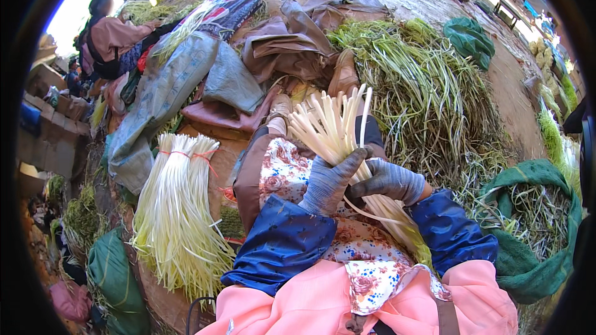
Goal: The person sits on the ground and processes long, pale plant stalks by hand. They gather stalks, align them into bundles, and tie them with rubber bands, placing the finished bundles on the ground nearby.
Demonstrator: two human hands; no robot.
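Both hands wear grey, dirt-darkened work gloves. My left hand [331, 178] grips a bundle of pale, long-stemmed leafy vegetables [328, 125], its white stem ends fanned out above the fingers. Just below and to the right, my right hand [389, 181] is closed around the same bundle. The green leaf ends run down to the right across the floral apron [361, 239], and one stem hangs loose below the hands. Left of my lap lie white-stemmed bundles [179, 214] with yellow-green leaves, bound near the top with red string [188, 154].
A large heap of greens [419, 88] lies to the right, near a green net sack [535, 274] holding dry trimmings. Grey woven sacks [172, 97] and a pink stool or mat [228, 114] lie ahead to the left. Another person [109, 37] sits at the upper left.
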